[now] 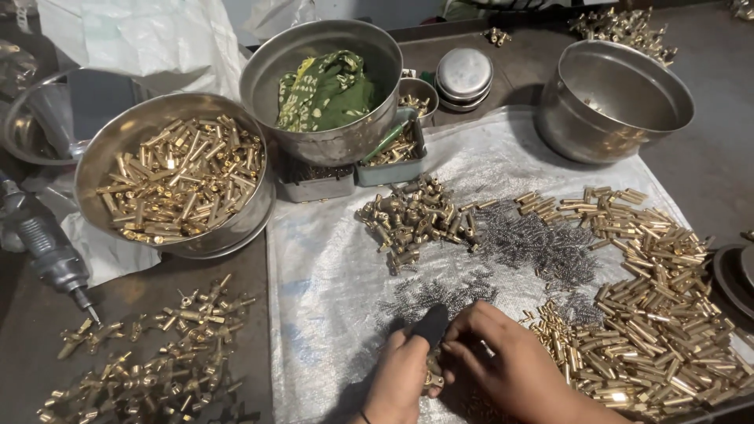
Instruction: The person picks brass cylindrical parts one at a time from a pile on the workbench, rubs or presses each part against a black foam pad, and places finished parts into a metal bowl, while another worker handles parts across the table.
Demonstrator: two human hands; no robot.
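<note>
Both hands meet at 6 o'clock of the view, low centre, over the silvery plastic sheet (pixel 330 259) on the dark counter (pixel 707 157). Left hand (pixel 399 381) pinches a small brass fitting (pixel 433 379) w/ a black-capped thumb or finger cot (pixel 430 323) above it; its fingers are closed narrow round the part. Right hand (pixel 514 369) comes in from 3 o'clock, fingers (pixel 471 345) curled tight & touching the same fitting, so the piece sits between both hands, nearer the left palm. Long axis of the fitting looks roughly upright in the picture, 12-to-6, tho partly hidden; can't tell which end is up. Just beyond the fingers at 12 o'clock lies a scatter of thin grey wire springs (pixel 440 294), fine & tangly, w/ a thicker clump (pixel 542 243) at 1 o'clock. At 3 o'clock, touching the right wrist side, a big heap of shiny brass tubes (pixel 660 314), hex-ish & smooth. Further at 12, a duller pile of brass bodies (pixel 412 216). At 9 o'clock, off the sheet, assembled brass valves w/ little handles (pixel 157 345). At 10 to 11 o'clock a steel bowl of brass rods (pixel 177 177); behind it a steel bowl w/ green cloth (pixel 326 86); empty steel bowl (pixel 613 98) at 1 o'clock. A grey power driver (pixel 43 239) lies far left.
</note>
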